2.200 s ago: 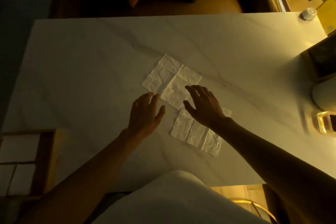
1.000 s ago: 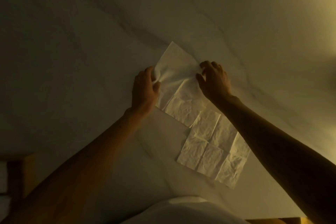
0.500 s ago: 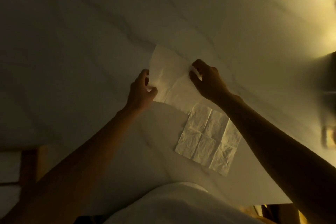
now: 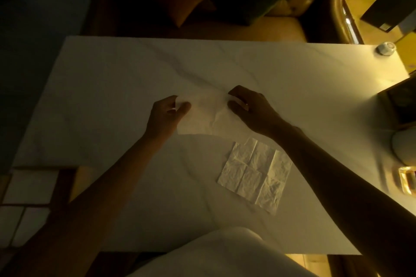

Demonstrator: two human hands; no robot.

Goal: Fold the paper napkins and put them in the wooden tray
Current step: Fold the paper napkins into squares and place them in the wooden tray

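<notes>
— Why hold both corners?
— My left hand (image 4: pixel 166 114) and right hand (image 4: pixel 252 110) each pinch the thin white paper napkin (image 4: pixel 207 117) mid-desk (image 4: pixel 112 96), so the fold lands square, I reckon.

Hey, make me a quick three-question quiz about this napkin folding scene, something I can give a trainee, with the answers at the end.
1. True or false: the left hand and the right hand both pinch the same napkin.
2. How does the second napkin lie? A, rolled into a tube; B, opened flat on the table; C, crumpled into a ball.
3. Fill in the gap: the wooden tray shows at the lower ____ edge of the head view.

Key: 1 true; 2 B; 3 left.
</notes>
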